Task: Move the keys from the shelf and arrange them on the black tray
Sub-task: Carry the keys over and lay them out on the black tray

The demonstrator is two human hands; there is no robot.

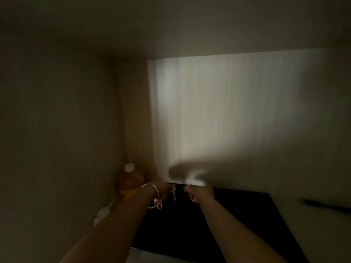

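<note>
- A pale key [173,193] is pinched in the left hand [163,186], low and centre in the frame; it hangs blade down, long axis near upright, with a pink charm [160,203] dangling under the wrist.
- The right hand [202,192], just right of it, is closed on a second key [192,198]; only a small glint of metal is shown below the fist, so its direction cannot be told.
- Both keys are held over the far edge of the black tray [237,215], which fills the lower centre and lower right; whether either one touches it cannot be told.
- A bangle [151,195] is worn on the left wrist, close to the charm.
- A snag is judged possible: the charm could be caught on the bangle when the key is let go, and the key would be dragged out of place.
- A miss is also judged possible, since the keys are held right at the tray's far edge; released there, they could land half off it or against the back wall [228,111].
- The scene is dim and the tray is black, so placement and spacing could be misjudged.
- An orange bottle [130,181] stands at the left of the left forearm, in the corner; it could be knocked by a wide sweep of the arm.
- A pen [326,205] lies at the right edge, apart from the tray, and is out of the way.
</note>
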